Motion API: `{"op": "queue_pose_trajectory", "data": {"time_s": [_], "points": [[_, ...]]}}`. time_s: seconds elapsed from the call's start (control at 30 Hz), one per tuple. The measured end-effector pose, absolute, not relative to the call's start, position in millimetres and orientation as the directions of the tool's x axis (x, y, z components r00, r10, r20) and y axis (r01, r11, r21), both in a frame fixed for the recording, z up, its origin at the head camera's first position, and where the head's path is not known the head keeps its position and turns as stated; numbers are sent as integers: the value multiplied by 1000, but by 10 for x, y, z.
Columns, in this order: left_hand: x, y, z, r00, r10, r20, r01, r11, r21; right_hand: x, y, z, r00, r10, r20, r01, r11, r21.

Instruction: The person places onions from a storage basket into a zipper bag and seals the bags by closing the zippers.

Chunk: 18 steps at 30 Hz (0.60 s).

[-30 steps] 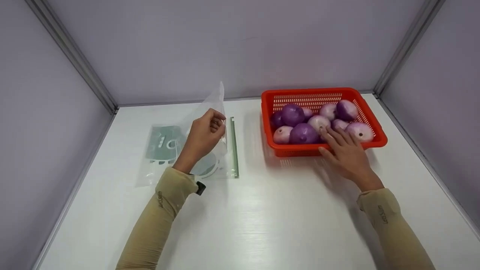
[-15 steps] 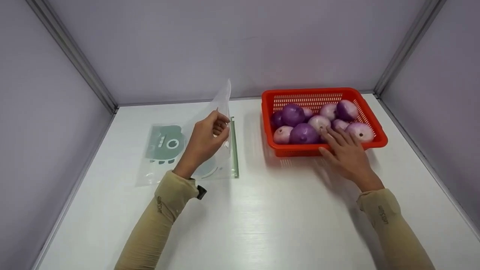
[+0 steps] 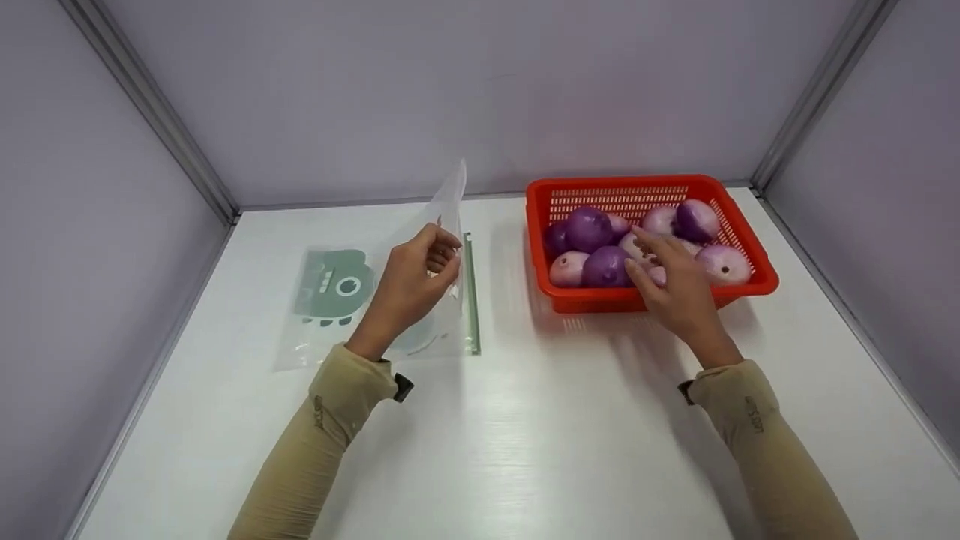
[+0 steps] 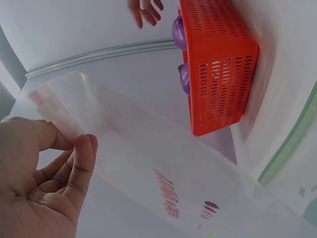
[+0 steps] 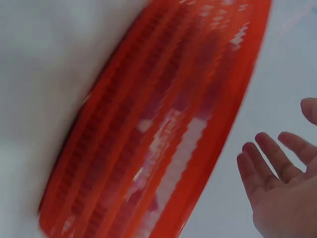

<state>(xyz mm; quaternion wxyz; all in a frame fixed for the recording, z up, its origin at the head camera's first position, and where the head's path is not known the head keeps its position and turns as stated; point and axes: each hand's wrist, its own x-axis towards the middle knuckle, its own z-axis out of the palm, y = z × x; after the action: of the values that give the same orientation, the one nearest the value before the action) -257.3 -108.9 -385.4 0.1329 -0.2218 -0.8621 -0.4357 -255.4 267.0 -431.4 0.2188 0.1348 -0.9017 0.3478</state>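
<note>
A clear zip bag [image 3: 341, 289] with a green printed figure lies on the left of the table. My left hand [image 3: 415, 277] pinches its upper layer between thumb and forefinger. That raised layer [image 4: 124, 124] stands up in the left wrist view, apart from the green zip strip [image 3: 472, 292] on the table. To the right, a red basket [image 3: 600, 302] holds several purple and whitish onions [image 3: 606, 266]. My right hand [image 3: 679, 292] hovers over the basket's front rim, fingers spread and slightly bent, holding nothing. It hides some onions; the right wrist view also has the hand [image 5: 285, 183] beside the basket.
The white table [image 3: 495, 442] is bounded by pale panels [image 3: 480, 90] at the back and both sides. Metal corner posts [image 3: 825, 82] rise at the back corners. The basket stands close to the back panel.
My left hand has drawn the bag's upper layer slightly right. My right hand has risen off the onions, shifting left and turning so the thumb and fingers stand apart.
</note>
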Motion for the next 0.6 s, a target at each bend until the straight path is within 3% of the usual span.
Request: {"op": "queue_pose_trajectory", "data": {"time_s": [0.2,0.37,0.6], "points": [[-2533,-1052,-3875,-861,281,423,507,518,689,-2675,2128,-4181,-889,-66,453,-421,510,-750],[-2515,-1016,-3899,-857,284,431,515,513,687,-2767,1670,-4134,-933,-166,320,-358,334,-872],[-2498,-1001,-3916,-855,283,434,518,511,686,-2859,1171,-4080,-938,-275,213,-254,125,-959]]}}
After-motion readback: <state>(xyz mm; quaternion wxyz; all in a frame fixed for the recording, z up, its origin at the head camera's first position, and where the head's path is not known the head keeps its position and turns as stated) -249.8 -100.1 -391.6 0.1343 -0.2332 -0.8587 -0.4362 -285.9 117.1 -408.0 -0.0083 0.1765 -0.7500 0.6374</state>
